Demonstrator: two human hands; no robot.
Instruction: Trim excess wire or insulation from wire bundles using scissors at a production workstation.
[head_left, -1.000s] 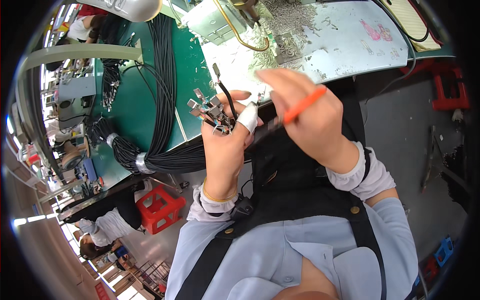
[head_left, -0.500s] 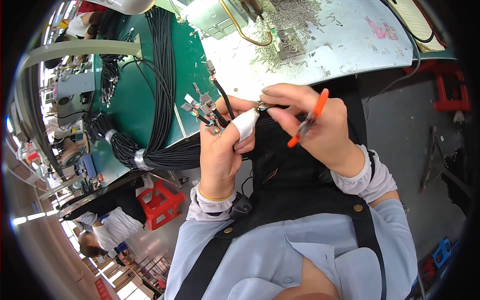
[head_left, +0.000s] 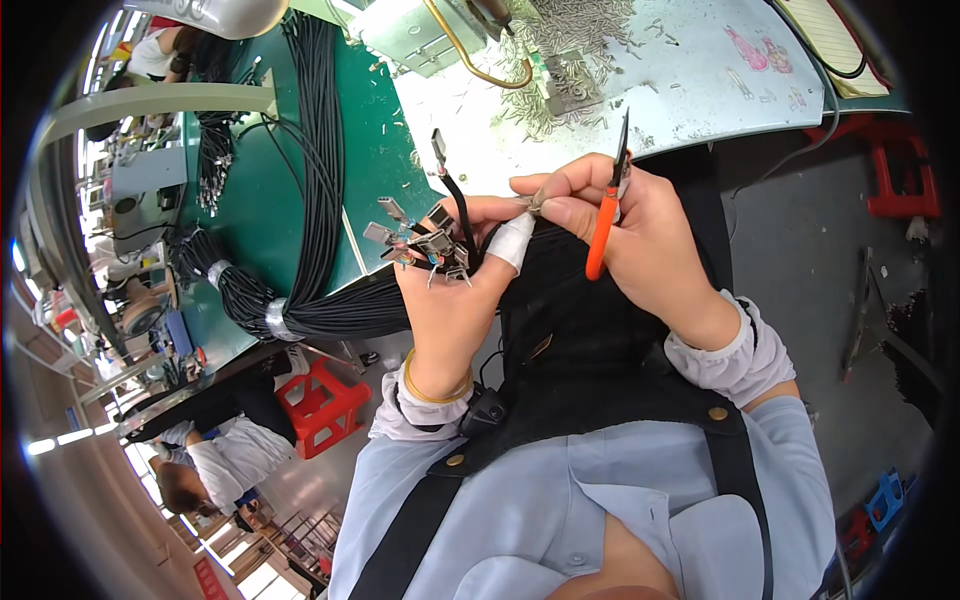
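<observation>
Cable end (head_left: 536, 206) being pinched by left hand (head_left: 452, 300) and right hand (head_left: 648, 235) at the counter's (head_left: 372, 190) near edge

The cable end is being held up at the near edge of the counter, beside the near left corner of the white sheet (head_left: 720, 110). Its fine detail is being hidden by the fingertips. For good work, the end is probably best being steadied close to its tip, with only light pressure being applied so that thin wires are not being bent, and the points of the cutters (head_left: 602, 235) are best being turned away from skin and cables.

The left hand is being curled around several black cables (head_left: 460, 212), whose metal connectors (head_left: 438, 243) are being fanned out above the palm; the cable end is being pinched by its forefinger and its thumb, which is being covered by a white wrap (head_left: 511, 243). By the right hand's thumb and forefinger the same end is being gripped, no clear gap being shown, while the orange-handled cutters are being carried within that hand, blades upward.
</observation>
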